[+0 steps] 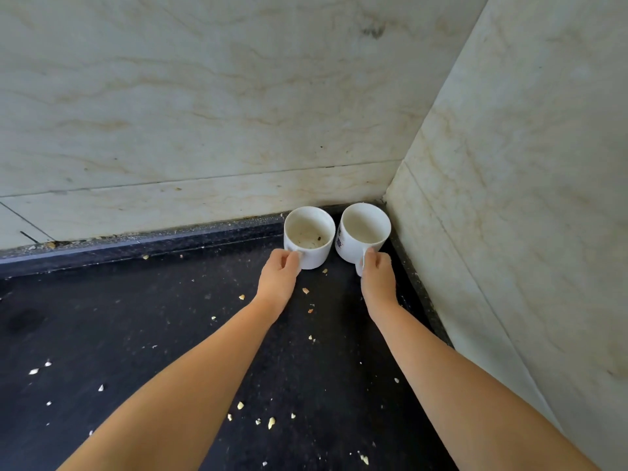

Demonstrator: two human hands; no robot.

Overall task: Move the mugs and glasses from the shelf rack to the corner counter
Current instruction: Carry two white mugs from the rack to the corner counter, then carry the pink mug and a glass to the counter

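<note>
Two white mugs stand upright side by side in the far corner of the black counter (170,334). The left mug (310,232) has dark specks on its inside bottom. The right mug (364,229) carries a small printed pattern on its side and sits close to both walls. My left hand (280,277) is closed around the left mug's handle, which it hides. My right hand (378,277) pinches the right mug's handle, part of which shows white beside my fingers. Both forearms stretch in from the bottom of the view.
Pale marble-look walls (238,113) meet in the corner right behind the mugs. A raised dark ledge (136,243) runs along the back wall's foot. Several small pale crumbs (271,422) lie scattered over the counter.
</note>
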